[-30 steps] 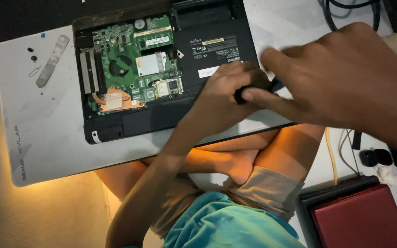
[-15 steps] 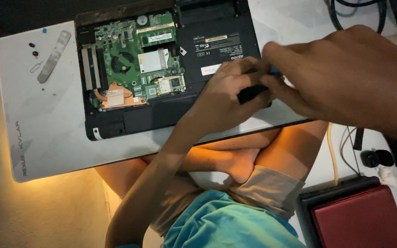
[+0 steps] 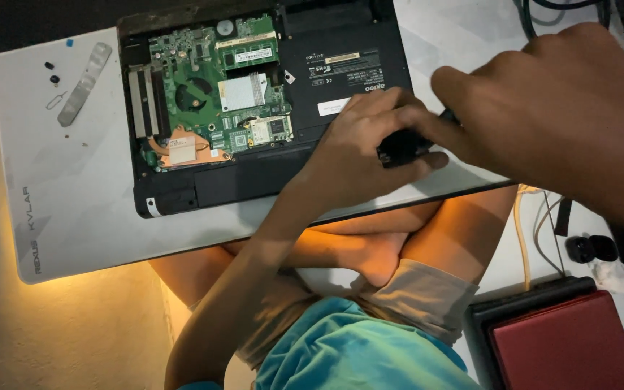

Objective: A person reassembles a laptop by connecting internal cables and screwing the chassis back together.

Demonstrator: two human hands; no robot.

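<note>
the person sits cross-legged with a white board [image 3: 95,209] resting over the legs, and on it lies a black laptop [image 3: 254,108] turned upside down. its bottom cover is off at the left part, so the green circuit board [image 3: 218,94] with a small fan and a copper heat pipe [image 3: 182,148] is visible.

the left hand [image 3: 359,155] lies at the right lower corner of the laptop, fingers curled around a small black part [image 3: 402,148]. the right hand [image 3: 565,108] comes from the right side and its fingers close on the same black part from the other side, so the two hands touch each other there. both hands are gripping it; what the part exactly is, i cannot tell, because the fingers cover most of it.

on the left top of the board there is a grey flat metal strip [image 3: 84,83], and beside it some small black screws [image 3: 52,72]. at the right lower corner a dark red flat case [image 3: 565,347] sits on a black tray [image 3: 485,310]. near it, on the floor, are cables [image 3: 532,231] and a small black adapter [image 3: 590,249].
</note>
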